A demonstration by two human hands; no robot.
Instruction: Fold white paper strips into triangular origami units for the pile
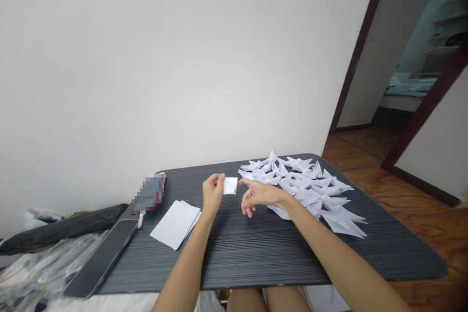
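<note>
A small folded square of white paper [230, 185] is pinched by its left side in my left hand [213, 192], held above the dark table. Close to its right edge is my right hand [259, 195]. The right index finger points toward the paper, perhaps touching its edge, while the other fingers are apart and loosely curled. To the right, many folded white paper boats [310, 187] lie in a spread-out group, partly behind my right forearm. A stack of flat white paper sheets [175, 224] rests left of my left forearm.
On the left of the dark table [248, 253], a phone-like black slab [104, 256] lies along the edge. Behind it sits a pixelated item [149, 194] with a white cable. Plastic-wrapped things [47, 258] are beyond the left edge. A white wall stands behind; a doorway opens at right.
</note>
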